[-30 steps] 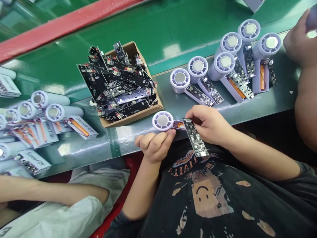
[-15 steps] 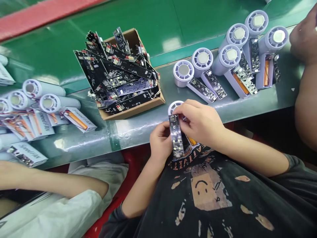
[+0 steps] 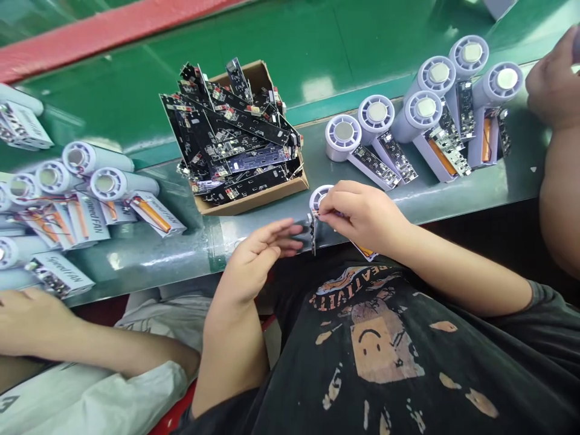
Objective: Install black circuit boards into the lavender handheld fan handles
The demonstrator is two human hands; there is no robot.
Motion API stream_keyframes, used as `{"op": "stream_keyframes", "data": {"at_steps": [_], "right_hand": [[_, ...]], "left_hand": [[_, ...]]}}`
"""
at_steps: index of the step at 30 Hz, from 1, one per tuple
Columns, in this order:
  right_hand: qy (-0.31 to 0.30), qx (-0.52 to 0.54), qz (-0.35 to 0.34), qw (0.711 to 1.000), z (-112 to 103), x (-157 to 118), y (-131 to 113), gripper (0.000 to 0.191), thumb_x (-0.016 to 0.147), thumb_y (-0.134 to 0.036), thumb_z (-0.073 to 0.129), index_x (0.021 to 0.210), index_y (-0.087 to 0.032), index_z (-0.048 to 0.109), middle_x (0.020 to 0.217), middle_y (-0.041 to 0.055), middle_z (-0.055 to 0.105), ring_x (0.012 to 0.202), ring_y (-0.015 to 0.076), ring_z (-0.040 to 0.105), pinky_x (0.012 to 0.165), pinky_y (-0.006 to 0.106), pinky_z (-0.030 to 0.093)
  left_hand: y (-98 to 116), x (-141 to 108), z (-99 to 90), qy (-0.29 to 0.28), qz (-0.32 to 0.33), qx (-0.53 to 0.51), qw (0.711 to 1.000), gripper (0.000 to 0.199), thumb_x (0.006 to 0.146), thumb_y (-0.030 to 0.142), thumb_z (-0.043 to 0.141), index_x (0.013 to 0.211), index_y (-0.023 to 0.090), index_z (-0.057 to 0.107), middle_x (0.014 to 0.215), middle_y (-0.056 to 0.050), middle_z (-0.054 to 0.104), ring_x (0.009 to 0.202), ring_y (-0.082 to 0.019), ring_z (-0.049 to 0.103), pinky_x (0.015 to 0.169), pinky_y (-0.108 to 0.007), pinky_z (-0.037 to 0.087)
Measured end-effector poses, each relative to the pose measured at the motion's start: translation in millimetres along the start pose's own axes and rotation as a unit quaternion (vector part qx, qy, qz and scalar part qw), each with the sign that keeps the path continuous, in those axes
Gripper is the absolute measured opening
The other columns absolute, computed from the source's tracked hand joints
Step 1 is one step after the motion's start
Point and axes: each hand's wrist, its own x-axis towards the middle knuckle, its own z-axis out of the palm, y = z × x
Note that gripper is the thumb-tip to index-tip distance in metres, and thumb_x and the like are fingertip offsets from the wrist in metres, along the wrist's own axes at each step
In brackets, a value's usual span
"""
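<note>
My right hand is closed around a light purple handheld fan, whose round end shows beyond the fingertips. Most of the fan's body is hidden under this hand. Below the palm an orange battery cell shows in the opened handle. A black circuit board hangs edge-on by the right fingertips; whether they pinch it or its wires I cannot tell. My left hand is open, fingers spread and empty, just left of the board.
A cardboard box heaped with circuit boards stands on the green bench. Several fans with boards stand at right, by another person's hand. More fans with orange cells lie at left, near a co-worker's arm.
My left hand has let go and moved left, its fingers opening. The board has turned from face-on to edge-on. My right hand stays on the fan.
</note>
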Motion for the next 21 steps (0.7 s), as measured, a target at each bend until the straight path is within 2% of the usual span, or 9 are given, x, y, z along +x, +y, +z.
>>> {"op": "stream_keyframes", "data": {"at_steps": [2, 4, 6, 8, 12, 15, 21], "right_hand": [[0.008, 0.022, -0.009, 1.0, 0, 1, 1, 0.012, 0.092, -0.018, 0.057, 0.086, -0.016, 0.067, 0.086, 0.005, 0.067, 0.083, 0.0165, 0.059, 0.076, 0.029, 0.045], [0.025, 0.047, -0.032, 0.998, -2, 0, 3, 0.008, 0.091, -0.018, 0.06, 0.089, -0.015, 0.066, 0.086, 0.0045, 0.067, 0.082, 0.0156, 0.059, 0.074, 0.029, 0.046], [0.067, 0.067, -0.064, 0.993, -4, -5, 6, 0.007, 0.091, -0.018, 0.06, 0.094, -0.015, 0.065, 0.091, 0.0049, 0.066, 0.082, 0.0145, 0.059, 0.072, 0.027, 0.047], [0.103, 0.06, -0.095, 0.988, -6, -15, 9, 0.008, 0.091, -0.017, 0.057, 0.095, -0.016, 0.064, 0.093, 0.0051, 0.065, 0.083, 0.0142, 0.058, 0.07, 0.027, 0.047], [0.077, -0.057, -0.107, 0.99, 1, -36, 13, 0.012, 0.092, -0.018, 0.056, 0.094, -0.017, 0.068, 0.09, 0.0056, 0.064, 0.079, 0.0158, 0.056, 0.069, 0.03, 0.044], [0.075, -0.126, -0.091, 0.985, 10, -42, 12, 0.017, 0.095, -0.022, 0.054, 0.094, -0.018, 0.07, 0.087, 0.0049, 0.065, 0.075, 0.0154, 0.053, 0.067, 0.03, 0.039], [0.115, -0.221, -0.119, 0.961, 20, -34, 8, 0.021, 0.097, -0.025, 0.053, 0.084, -0.02, 0.069, 0.079, 0.0013, 0.064, 0.069, 0.0146, 0.045, 0.062, 0.032, 0.027]], "left_hand": [[4, 0, 12.0, 0.031, 0.063, 0.027, 0.997, 0.055, 0.077, 0.029, 0.066, 0.131, 0.025, 0.054, 0.128, -0.012, 0.064, 0.092, -0.021, 0.071, 0.075, -0.035, 0.061], [3, 5, 30.2, 0.085, 0.108, 0.094, 0.986, 0.064, 0.074, 0.027, 0.073, 0.134, 0.026, 0.049, 0.128, -0.011, 0.062, 0.082, -0.016, 0.069, 0.068, -0.03, 0.059], [-1, 11, 46.2, 0.143, 0.135, 0.145, 0.97, 0.053, 0.077, 0.022, 0.07, 0.127, 0.025, 0.052, 0.118, -0.008, 0.064, 0.077, -0.013, 0.066, 0.067, -0.028, 0.056], [-7, 17, 54.9, 0.169, 0.154, 0.13, 0.965, 0.04, 0.081, 0.02, 0.065, 0.12, 0.022, 0.056, 0.108, -0.006, 0.067, 0.082, -0.014, 0.066, 0.073, -0.028, 0.056], [-16, 21, 55.2, 0.131, 0.135, -0.013, 0.982, 0.031, 0.082, 0.022, 0.067, 0.111, 0.02, 0.058, 0.096, -0.004, 0.07, 0.085, -0.015, 0.068, 0.076, -0.027, 0.055], [-20, 20, 53.2, 0.102, 0.113, -0.061, 0.986, 0.026, 0.08, 0.026, 0.071, 0.104, 0.02, 0.062, 0.094, -0.003, 0.071, 0.083, -0.015, 0.067, 0.074, -0.026, 0.055], [-24, 16, 53.5, 0.128, 0.13, -0.097, 0.978, 0.029, 0.081, 0.031, 0.075, 0.106, 0.022, 0.064, 0.094, -0.001, 0.071, 0.083, -0.013, 0.066, 0.075, -0.023, 0.054]]}}
